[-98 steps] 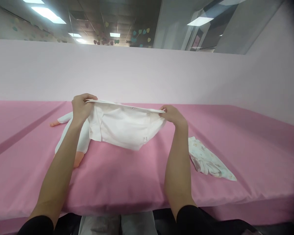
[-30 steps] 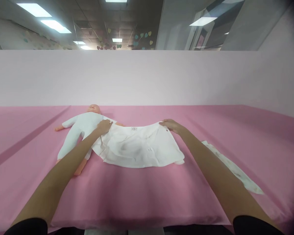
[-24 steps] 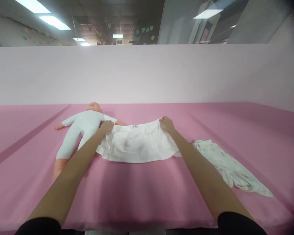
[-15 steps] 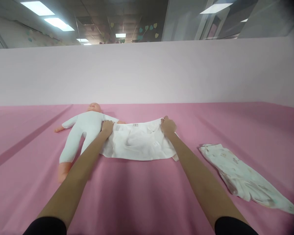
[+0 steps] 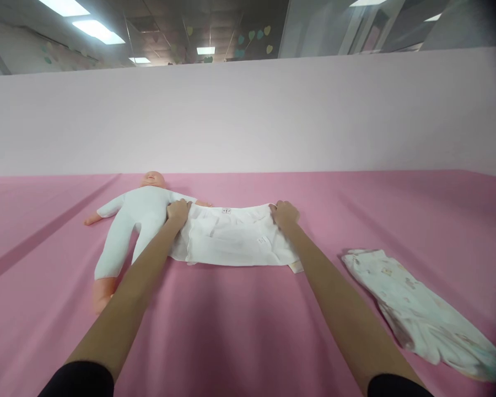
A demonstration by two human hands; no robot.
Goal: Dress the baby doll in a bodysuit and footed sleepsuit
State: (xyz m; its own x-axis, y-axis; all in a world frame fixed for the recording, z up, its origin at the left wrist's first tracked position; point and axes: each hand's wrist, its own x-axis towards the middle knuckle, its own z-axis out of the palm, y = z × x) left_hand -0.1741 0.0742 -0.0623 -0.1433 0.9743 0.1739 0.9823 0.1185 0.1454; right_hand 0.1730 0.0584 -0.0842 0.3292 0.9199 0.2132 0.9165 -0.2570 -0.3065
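A white baby garment [image 5: 231, 237] lies spread flat on the pink padded surface [image 5: 240, 331], its label at the far edge. My left hand [image 5: 177, 212] grips the garment's far left corner, right beside the doll. My right hand [image 5: 284, 213] grips the far right corner. A baby doll [image 5: 136, 215] in a white suit lies on its back to the left, head away from me, its right arm partly under the garment's edge.
A second, patterned baby garment [image 5: 417, 314] lies crumpled at the near right. A pale pink wall [image 5: 248, 121] rises behind the surface. A seam [image 5: 45, 237] runs diagonally across the surface at the left.
The garment was held up in the air, then laid down flat on the surface. Both hands have stayed at its far corners and pulled it straight; my view has shifted forward.
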